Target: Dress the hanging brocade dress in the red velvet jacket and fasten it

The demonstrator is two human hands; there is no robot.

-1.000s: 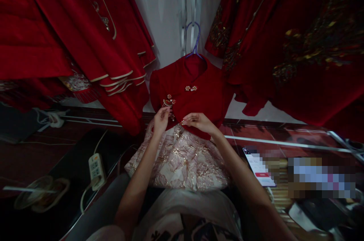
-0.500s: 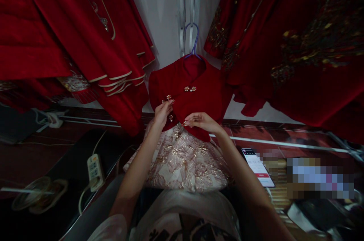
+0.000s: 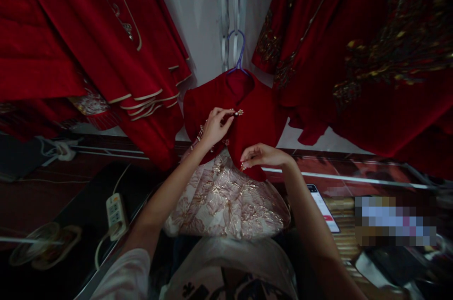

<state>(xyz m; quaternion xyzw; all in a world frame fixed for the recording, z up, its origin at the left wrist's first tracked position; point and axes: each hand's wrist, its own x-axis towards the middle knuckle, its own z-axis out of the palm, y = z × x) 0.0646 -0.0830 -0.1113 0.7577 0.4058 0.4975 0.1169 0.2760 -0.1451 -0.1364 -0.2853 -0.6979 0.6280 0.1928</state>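
A red garment [image 3: 260,116] with a stand collar hangs in front of me on a purple hanger [image 3: 241,52]. My left hand [image 3: 216,128] is over its left front, index finger and thumb apart, fingertips at the upper pearl flower clasp [image 3: 240,112]. I cannot tell whether they touch it. Lower on the right front edge, my right hand [image 3: 262,154] pinches a small pearl flower button [image 3: 243,167]. Another flower button [image 3: 225,142] shows below my left hand. Left of my left wrist, more beaded pieces are partly hidden. Pale brocade fabric [image 3: 226,201] with gold thread spreads below the red garment.
Red garments [image 3: 141,69] with gold trim hang on the left; embroidered ones [image 3: 354,102] hang on the right. A power strip [image 3: 116,215] and a plastic cup [image 3: 35,243] lie at left. At right, a phone [image 3: 327,215] rests on a slatted surface [image 3: 345,234].
My left hand has moved up and right from the left-side buttons to the upper clasp. My right hand has shifted slightly right and down, still pinching the button at the edge.
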